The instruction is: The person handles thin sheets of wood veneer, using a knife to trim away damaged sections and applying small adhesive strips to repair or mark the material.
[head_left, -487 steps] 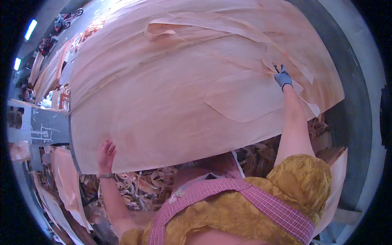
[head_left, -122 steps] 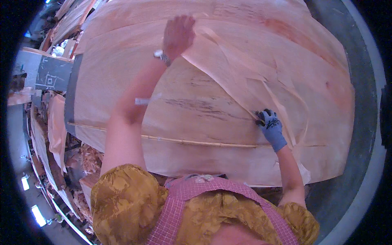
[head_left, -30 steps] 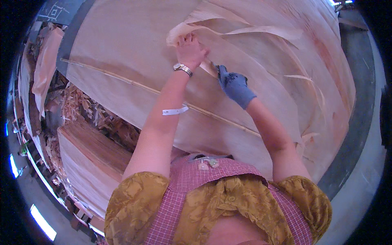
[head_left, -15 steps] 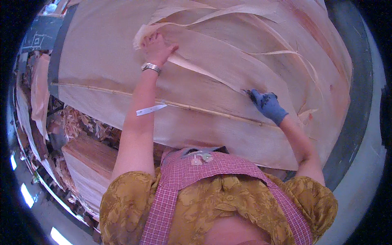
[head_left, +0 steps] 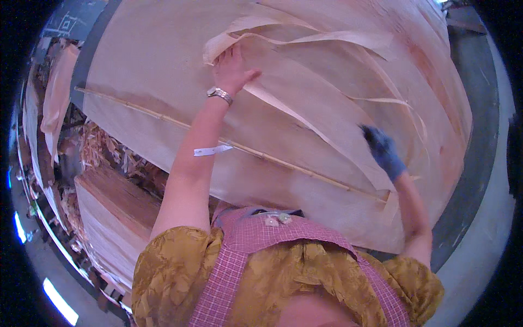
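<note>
Bare, with a metal watch at the wrist, my left hand (head_left: 233, 72) lies open on a large thin sheet of pale wood veneer (head_left: 155, 57). Its fingertips rest by the curled end of a veneer strip (head_left: 219, 46), and the thumb sticks out sideways. From beside this hand a long narrow cut edge (head_left: 294, 114) runs toward the right. My right hand (head_left: 385, 153), in a blue glove with dark-stained fingers, is closed above the sheet at the right. It is blurred, and whatever its fingers hold cannot be made out.
A thin cane stick (head_left: 272, 159) lies across the sheet and passes under my left forearm. A white strip (head_left: 211, 150) crosses that forearm. Loose veneer ribbons (head_left: 338, 37) curl at the far side. Stacked wood sheets (head_left: 103, 234) and shavings (head_left: 95, 144) lie left; a dark table edge (head_left: 479, 147) borders the right.
My right hand has moved right, off the cut edge it was at. The left hand stays by the curled strip end, while the whole view has shifted and turned slightly.
</note>
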{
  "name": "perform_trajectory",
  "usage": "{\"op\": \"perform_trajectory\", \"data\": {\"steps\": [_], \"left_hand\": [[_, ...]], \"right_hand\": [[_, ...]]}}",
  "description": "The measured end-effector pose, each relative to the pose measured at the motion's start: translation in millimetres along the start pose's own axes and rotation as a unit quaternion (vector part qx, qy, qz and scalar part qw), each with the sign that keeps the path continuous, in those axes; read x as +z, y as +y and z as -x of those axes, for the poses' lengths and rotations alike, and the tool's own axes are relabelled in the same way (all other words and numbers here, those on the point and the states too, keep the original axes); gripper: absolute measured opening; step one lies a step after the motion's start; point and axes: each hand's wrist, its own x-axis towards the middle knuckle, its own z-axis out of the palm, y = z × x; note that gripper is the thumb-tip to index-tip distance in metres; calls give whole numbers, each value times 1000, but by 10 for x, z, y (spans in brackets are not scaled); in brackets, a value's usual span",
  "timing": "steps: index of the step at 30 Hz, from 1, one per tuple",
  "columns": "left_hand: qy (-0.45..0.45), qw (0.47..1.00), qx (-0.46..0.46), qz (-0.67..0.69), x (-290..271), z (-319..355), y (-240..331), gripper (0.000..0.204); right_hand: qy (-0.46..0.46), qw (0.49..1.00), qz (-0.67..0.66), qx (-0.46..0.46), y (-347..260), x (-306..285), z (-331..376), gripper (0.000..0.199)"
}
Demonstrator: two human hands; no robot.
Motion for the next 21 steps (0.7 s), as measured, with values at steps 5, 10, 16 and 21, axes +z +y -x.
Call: {"op": "perform_trajectory", "data": {"steps": [5, 10, 16, 21], "left_hand": [[-16, 998, -23, -49, -196, -121, 221, 114], [-25, 999, -10, -27, -246, -171, 201, 114], [-25, 999, -24, -41, -129, -169, 139, 116], [-84, 994, -45, -56, -96, -233, 124, 121]], "right_hand": [[40, 994, 6, -98, -854, 787, -2229, 30], [-74, 987, 131, -59, -1395, 1062, -3193, 31], [-43, 994, 89, -55, -974, 814, -2403, 22], [-70, 989, 70, 113, -207, 450, -847, 19]]}}
